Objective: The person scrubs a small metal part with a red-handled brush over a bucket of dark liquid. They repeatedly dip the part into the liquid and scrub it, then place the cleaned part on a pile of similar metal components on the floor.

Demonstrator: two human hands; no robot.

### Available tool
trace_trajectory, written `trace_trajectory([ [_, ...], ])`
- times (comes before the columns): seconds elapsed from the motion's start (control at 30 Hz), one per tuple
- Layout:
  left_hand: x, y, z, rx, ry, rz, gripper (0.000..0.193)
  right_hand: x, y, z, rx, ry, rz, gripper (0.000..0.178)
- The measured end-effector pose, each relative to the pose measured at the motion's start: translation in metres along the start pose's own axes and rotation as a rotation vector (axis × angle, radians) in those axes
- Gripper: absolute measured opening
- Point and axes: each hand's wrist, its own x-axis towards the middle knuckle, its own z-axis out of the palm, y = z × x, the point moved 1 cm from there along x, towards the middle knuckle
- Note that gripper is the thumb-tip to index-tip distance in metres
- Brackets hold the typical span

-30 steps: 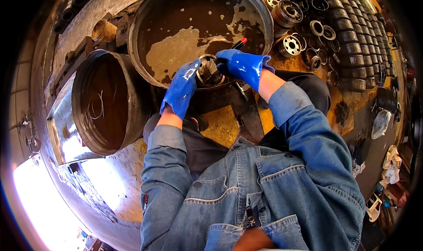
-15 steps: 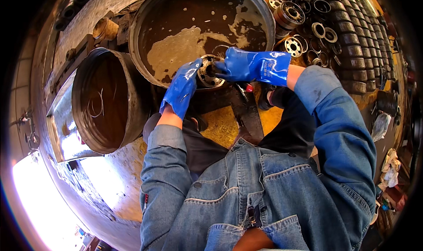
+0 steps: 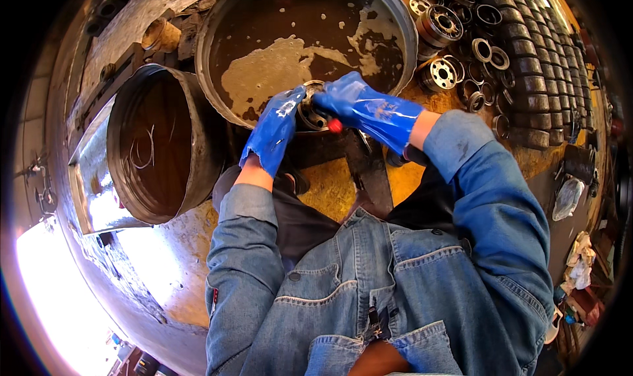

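My left hand (image 3: 278, 119), in a blue rubber glove, closes on the left edge of a small metal wheel rim (image 3: 310, 117). The rim stands tilted at the near edge of a wide round tub (image 3: 206, 69) of murky brown water. My right hand (image 3: 349, 99), gloved alike, is closed over the rim's right side and hides much of its face. From under its fingers pokes the red end of a tool (image 3: 335, 125), slightly blurred; the glove hides the rest, so its kind cannot be made out.
A metal drum (image 3: 192, 145) with brown liquid stands to the left. Several loose wheel rims (image 3: 440, 76) lie at the right of the tub, beside stacked dark ribbed cylinders (image 3: 527, 66). A dark beam (image 3: 366, 178) runs between my legs. A clay-coloured pot (image 3: 160, 35) sits at the far left.
My right hand has moved left and turned over the rim. The red end, earlier right of the rim below my wrist, now shows under my fingers. My left hand stays on the rim.
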Motion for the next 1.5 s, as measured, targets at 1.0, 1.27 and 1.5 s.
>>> trace_trajectory([
  [1.0, 0.051, -0.039, -0.009, -0.189, 0.188, -0.341, 0.063, 0.035, 0.018, 0.082, 1.731, 0.473, 0.205, 0.01],
  [1.27, 0.054, -0.047, -0.014, -0.358, 0.237, -0.399, 0.075, -0.024, 0.009, 0.022, 0.796, -0.019, 0.04, 0.033],
  [1.5, 0.054, -0.038, -0.012, -0.029, 0.224, -0.389, 0.075, -0.01, 0.029, -0.001, 0.619, 0.206, -0.192, 0.026],
])
